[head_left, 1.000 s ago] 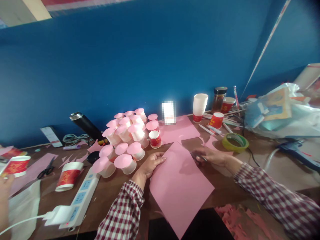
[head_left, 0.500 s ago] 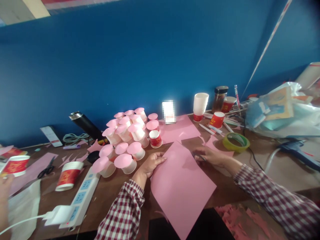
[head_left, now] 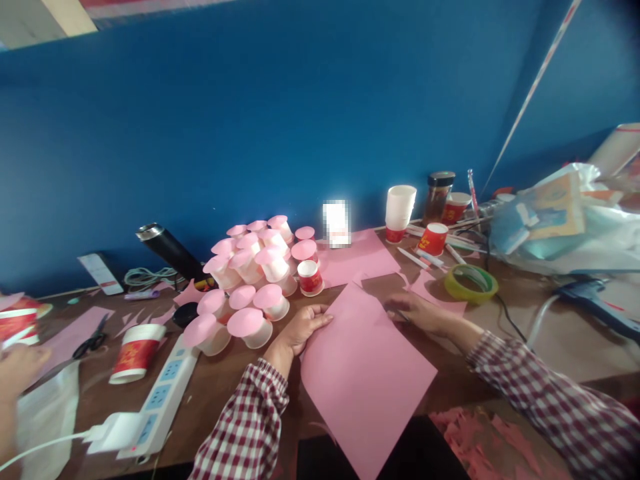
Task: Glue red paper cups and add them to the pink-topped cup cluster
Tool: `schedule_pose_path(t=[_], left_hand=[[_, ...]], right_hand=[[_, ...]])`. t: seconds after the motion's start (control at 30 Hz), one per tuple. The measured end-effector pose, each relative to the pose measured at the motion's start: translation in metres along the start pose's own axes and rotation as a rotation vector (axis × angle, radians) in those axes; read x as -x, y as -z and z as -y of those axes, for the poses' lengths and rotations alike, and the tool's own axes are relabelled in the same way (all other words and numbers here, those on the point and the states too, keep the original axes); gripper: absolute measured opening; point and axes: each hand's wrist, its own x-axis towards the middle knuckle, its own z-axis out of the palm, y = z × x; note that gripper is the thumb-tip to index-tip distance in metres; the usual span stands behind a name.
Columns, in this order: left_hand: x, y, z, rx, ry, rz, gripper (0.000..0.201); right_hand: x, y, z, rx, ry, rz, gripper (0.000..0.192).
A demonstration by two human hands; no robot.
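A sheet of pink paper (head_left: 367,373) lies tilted in front of me, its near corner over the table's front edge. My left hand (head_left: 306,328) is closed on its left edge, thumb on top. By the upper right edge is my right hand (head_left: 413,312), fingers curled round a thin dark thing that I cannot make out, mostly hidden by the fingers. Beyond my left hand stand several paper cups with pink paper discs on top (head_left: 250,323), and one small red cup (head_left: 310,277) with no disc.
A power strip (head_left: 163,393) and a tipped red cup (head_left: 136,353) lie to the left, near black scissors (head_left: 91,343). A roll of yellow-green tape (head_left: 470,283) and a blue glue gun (head_left: 600,307) are on the right. Another person's hand (head_left: 23,367) shows at far left.
My hands stay almost in place, and the paper's right corner has shifted slightly right. At far left, the other person's hand and the red cup have moved.
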Motion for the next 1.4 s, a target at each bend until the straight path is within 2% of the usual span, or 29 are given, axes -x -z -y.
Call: schedule_pose_path(t=[0.23,0.4,0.53,0.6,0.67,0.77,0.9,1.0,1.07,1.17,1.27,1.4], left_hand=[[0.000,0.000,-0.001,-0.005,0.006,0.014,0.042],[0.000,-0.002,-0.001,-0.007,0.011,-0.010,0.047],[-0.001,-0.002,0.002,-0.025,-0.013,-0.026,0.051],[-0.003,-0.002,0.004,-0.087,-0.037,-0.040,0.050],[-0.006,-0.002,0.004,-0.234,-0.090,-0.079,0.045],[-0.009,-0.005,0.003,-0.559,-0.203,-0.185,0.032],[-0.005,-0.010,0.000,-0.975,-0.270,-0.310,0.031],[0.003,-0.016,0.002,-1.294,-0.346,-0.411,0.030],[0.010,-0.021,0.005,-1.448,-0.424,-0.436,0.028],[0.022,-0.030,0.014,-1.532,-0.493,-0.342,0.030],[0.030,-0.037,0.027,-1.543,-0.530,-0.200,0.047],[0.032,-0.041,0.040,-1.579,-0.459,-0.108,0.061]], right_hand=[[0.000,-0.003,-0.012,-0.130,-0.039,0.013,0.039],[0.000,-0.001,-0.008,-0.161,-0.091,-0.074,0.042],[-0.002,0.009,-0.011,-0.092,-0.041,-0.030,0.043],[-0.003,0.018,-0.017,0.036,0.014,-0.073,0.037],[-0.002,0.029,-0.024,0.240,0.014,-0.199,0.030],[0.001,0.047,-0.029,0.620,-0.062,-0.353,0.019],[0.002,0.059,-0.027,1.004,-0.132,-0.403,0.017],[-0.002,0.059,-0.023,1.097,-0.188,-0.408,0.019],[-0.005,0.057,-0.020,1.125,-0.219,-0.399,0.020],[-0.009,0.055,-0.017,1.162,-0.267,-0.377,0.020],[-0.012,0.053,-0.013,1.195,-0.297,-0.356,0.021],[-0.015,0.047,-0.009,1.222,-0.338,-0.397,0.027]])
